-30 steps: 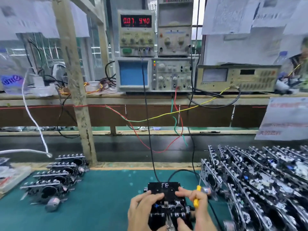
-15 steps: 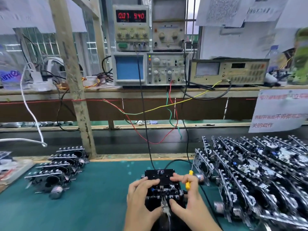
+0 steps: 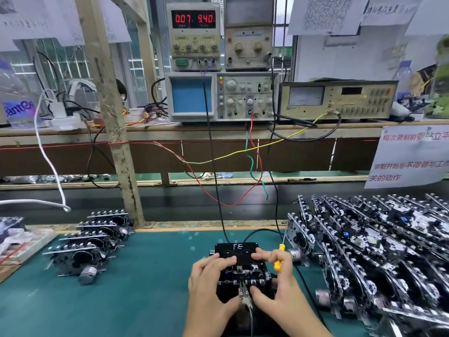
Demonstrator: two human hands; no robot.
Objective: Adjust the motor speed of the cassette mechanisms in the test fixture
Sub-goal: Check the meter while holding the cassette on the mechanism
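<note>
Yellow screwdriver (image 3: 279, 257) stays tucked in our right hand (image 3: 279, 285) while the left hand (image 3: 209, 278) keeps pressing the fixture (image 3: 237, 251) low centre, so adjusting hasn't started.

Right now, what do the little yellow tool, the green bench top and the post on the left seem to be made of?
Screwdriver: glossy yellow handle, likely plastic; thin shiny shaft, probably steel. Mat: matte teal sheet, looks like rubber or vinyl. Post: rough, stained bare wood, grain and chips visible.

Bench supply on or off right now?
On. The supply display glows red, reading 0.07 and 9.40. Leads run down from its terminals toward the fixture under both hands.
</note>
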